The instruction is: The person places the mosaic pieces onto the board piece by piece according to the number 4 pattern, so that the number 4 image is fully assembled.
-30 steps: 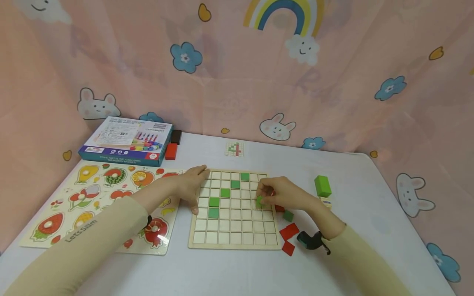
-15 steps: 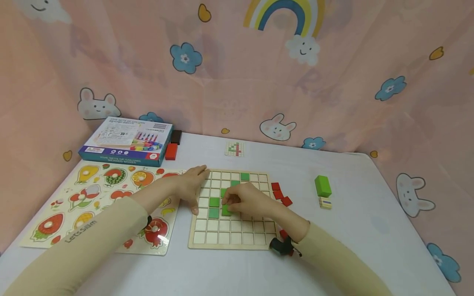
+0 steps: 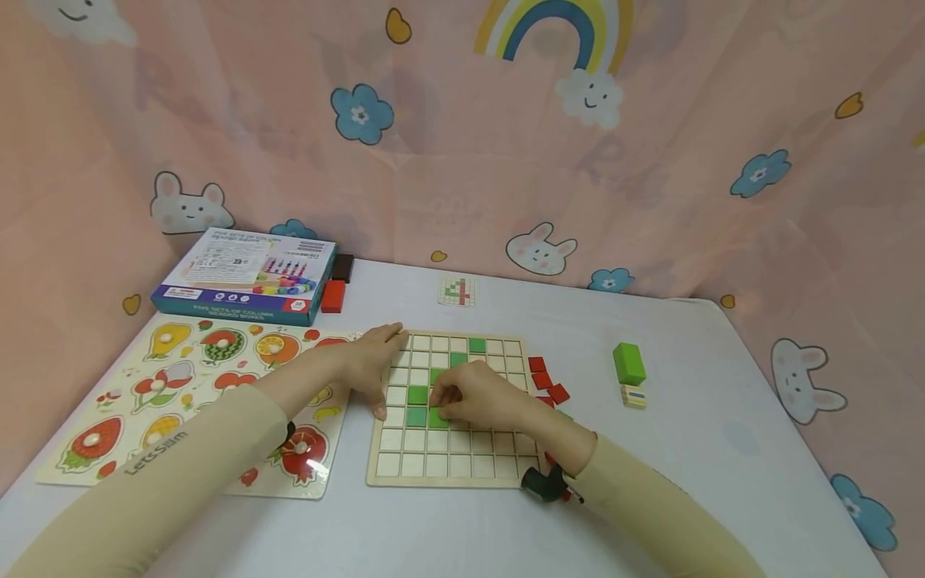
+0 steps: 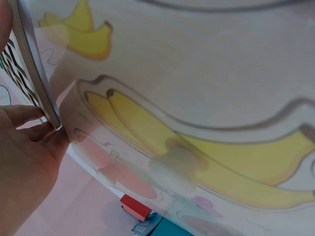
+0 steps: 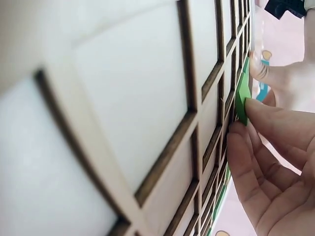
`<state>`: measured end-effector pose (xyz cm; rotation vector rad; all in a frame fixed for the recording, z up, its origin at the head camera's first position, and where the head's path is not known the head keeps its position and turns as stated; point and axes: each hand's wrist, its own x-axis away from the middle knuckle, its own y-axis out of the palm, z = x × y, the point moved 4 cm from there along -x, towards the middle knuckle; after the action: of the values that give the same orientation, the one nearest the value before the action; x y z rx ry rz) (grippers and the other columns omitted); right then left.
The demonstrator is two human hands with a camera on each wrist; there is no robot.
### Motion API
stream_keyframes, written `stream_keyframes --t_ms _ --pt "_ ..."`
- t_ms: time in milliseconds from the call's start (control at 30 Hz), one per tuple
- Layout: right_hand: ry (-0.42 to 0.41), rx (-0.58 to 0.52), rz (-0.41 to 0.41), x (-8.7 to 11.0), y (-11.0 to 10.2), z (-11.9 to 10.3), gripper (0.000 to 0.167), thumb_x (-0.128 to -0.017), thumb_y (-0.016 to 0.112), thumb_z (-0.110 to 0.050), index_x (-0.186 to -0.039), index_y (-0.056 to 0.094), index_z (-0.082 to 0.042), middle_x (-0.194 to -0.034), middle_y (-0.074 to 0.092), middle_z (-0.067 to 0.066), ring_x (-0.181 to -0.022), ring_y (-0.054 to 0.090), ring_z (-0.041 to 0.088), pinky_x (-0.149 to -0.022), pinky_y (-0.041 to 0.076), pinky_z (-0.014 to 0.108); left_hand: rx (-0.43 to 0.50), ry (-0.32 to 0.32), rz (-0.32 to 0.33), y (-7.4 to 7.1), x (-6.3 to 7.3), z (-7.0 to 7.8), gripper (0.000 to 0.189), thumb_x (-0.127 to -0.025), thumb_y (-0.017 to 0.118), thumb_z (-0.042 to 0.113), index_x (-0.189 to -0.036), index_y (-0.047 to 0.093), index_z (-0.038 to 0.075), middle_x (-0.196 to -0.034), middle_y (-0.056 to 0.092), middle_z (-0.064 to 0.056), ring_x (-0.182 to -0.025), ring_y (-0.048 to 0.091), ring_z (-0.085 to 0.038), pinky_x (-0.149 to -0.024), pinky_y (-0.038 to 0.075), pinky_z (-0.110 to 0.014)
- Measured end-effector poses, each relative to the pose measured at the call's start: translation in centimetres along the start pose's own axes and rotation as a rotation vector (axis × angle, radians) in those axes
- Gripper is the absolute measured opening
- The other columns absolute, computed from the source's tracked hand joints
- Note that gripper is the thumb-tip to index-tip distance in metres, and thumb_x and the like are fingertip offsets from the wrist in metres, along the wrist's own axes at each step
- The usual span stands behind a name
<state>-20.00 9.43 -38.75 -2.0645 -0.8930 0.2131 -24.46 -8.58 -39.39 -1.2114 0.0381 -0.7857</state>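
Note:
My right hand [image 3: 482, 395] pinches a green square tile [image 3: 437, 419] between thumb and fingers over the wooden grid board [image 3: 455, 484]. In the right wrist view, that tile [image 5: 241, 98] stands tilted, its lower edge at the grid. The held tile is just right of a green tile [image 3: 416, 417] lying in its cell. Above that lies another green tile [image 3: 417, 394], and more green tiles rise diagonally to one near the top [image 3: 478, 344]. My left hand [image 3: 370, 368] rests along the board's left edge, fingers at the top corner and thumb lower down.
Loose red tiles [image 3: 541, 380] lie right of the board. A green block [image 3: 630, 364] and a small striped block [image 3: 634, 396] stand farther right. A pattern card [image 3: 458, 291] lies behind. At left are a fruit puzzle [image 3: 217, 377], a box [image 3: 246, 273] and a red block [image 3: 333, 296].
My right hand has moved left across the board with the green tile, from the right columns to beside the lower green tile, then slightly nearer. My left hand has stayed put.

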Motion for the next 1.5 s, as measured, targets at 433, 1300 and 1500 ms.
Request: stream_keyframes --t_ms 433,1300,1500 --pt "-0.041 0.071 -0.014 1.4 -2.0 0.9 0.009 -0.090 0.070 -0.012 -0.097 0.072 -0.017 -0.088 0.068 -0.008 -0.082 0.058 0.008 -0.075 0.052 0.020 0.000 -0.009 -0.008 0.1 0.1 -0.1 0.130 -0.061 0.093 0.037 -0.157 0.014 -0.002 -0.165 0.007 -0.026 -0.154 0.009 -0.045 -0.126 0.018 -0.056" --pt "0.099 -0.009 -0.095 10.7 -6.5 11.4 0.034 -0.077 0.073 0.005 -0.095 0.078 -0.024 -0.096 0.065 -0.001 -0.087 0.059 0.018 -0.074 0.054 0.022 -0.004 -0.003 -0.009 0.0 0.1 0.0 0.130 -0.061 0.094 0.036 -0.157 0.014 -0.002 -0.165 0.007 -0.026 -0.154 0.009 -0.045 -0.125 0.018 -0.057" --pt "0.101 0.007 -0.094 10.5 -6.3 11.8 0.030 -0.075 0.079 -0.001 -0.093 0.077 -0.025 -0.092 0.063 -0.002 -0.085 0.056 0.016 -0.070 0.053 0.021 -0.007 0.000 -0.009 0.0 0.0 0.1 0.129 -0.062 0.093 0.036 -0.157 0.014 -0.002 -0.165 0.007 -0.026 -0.154 0.009 -0.044 -0.126 0.017 -0.055"
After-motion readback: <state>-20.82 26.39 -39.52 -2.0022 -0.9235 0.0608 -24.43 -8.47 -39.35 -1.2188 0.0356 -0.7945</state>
